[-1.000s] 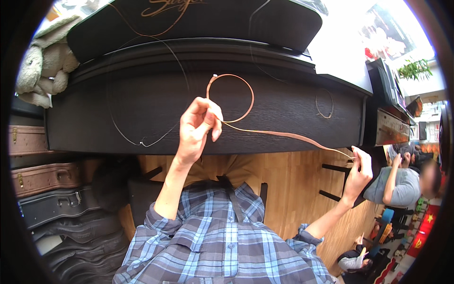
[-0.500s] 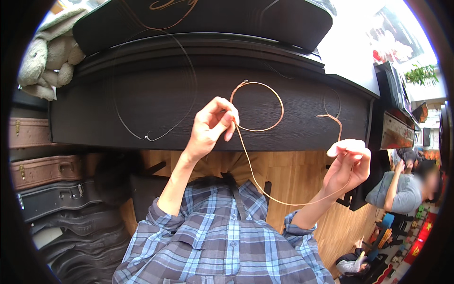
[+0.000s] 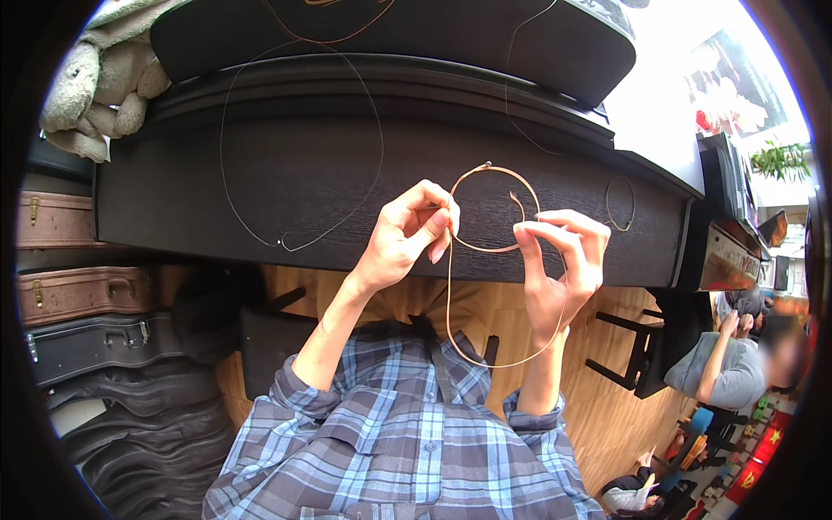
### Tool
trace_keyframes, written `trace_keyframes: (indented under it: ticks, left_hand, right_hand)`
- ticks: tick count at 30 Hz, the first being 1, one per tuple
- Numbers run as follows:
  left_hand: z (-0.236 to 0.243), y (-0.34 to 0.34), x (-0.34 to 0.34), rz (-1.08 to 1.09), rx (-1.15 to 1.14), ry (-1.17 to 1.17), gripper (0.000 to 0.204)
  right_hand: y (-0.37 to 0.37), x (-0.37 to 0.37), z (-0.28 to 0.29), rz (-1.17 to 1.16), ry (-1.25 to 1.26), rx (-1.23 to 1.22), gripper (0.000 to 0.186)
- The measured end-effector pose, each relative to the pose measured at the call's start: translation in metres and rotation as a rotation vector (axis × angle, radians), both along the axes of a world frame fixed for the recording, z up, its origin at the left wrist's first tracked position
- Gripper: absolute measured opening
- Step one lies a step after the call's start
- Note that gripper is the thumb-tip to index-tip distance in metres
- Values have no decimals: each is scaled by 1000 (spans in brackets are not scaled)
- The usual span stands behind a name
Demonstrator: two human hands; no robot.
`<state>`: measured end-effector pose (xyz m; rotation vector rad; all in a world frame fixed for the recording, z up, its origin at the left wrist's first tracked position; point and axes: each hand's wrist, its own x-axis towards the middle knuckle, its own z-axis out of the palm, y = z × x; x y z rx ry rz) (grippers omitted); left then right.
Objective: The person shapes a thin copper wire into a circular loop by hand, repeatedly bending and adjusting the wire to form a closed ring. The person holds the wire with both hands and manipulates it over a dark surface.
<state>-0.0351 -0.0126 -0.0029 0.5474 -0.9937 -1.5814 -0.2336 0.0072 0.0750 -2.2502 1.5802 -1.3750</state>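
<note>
A thin copper-coloured guitar string [image 3: 450, 295] hangs in the air between my hands, with a small ball at one end. Part of it is wound into a ring, while the rest droops in a loose loop below. My left hand [image 3: 400, 243] pinches the ring's left side between thumb and fingers. On the opposite side, my right hand [image 3: 565, 269] grips the string near its free end, thumb against fingertips. A short bent tip sticks up above the right thumb, inside the ring's outline. Both hands are just over the near part of a black wood-grained surface [image 3: 173, 199].
A large silver string loop [image 3: 381, 147] and a small coil [image 3: 607, 204] lie on the black surface. A plush toy [image 3: 74, 95] sits far left. Brown [image 3: 78, 296] and black cases [image 3: 87, 342] are stacked at left. A person in grey [image 3: 711, 373] sits at right, beyond a black stool [image 3: 646, 351].
My right hand has moved left and slightly away from me, bringing the string's free end to the ring. The drooping loop has narrowed. My left hand has shifted slightly right, still pinching.
</note>
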Motion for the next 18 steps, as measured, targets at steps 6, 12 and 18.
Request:
trace_keyframes:
  ticks: [6,12,18]
  left_hand:
    - [2,0,1,-3,9,4,10]
    - [9,1,7,-21,128,77,15]
    - [9,0,10,-13,155,136,19]
  right_hand:
    - [-7,5,-33,360,-671,298,9]
    - [4,-12,-43,344,-619,460,24]
    - [19,-40,-48,362,-659,533,47]
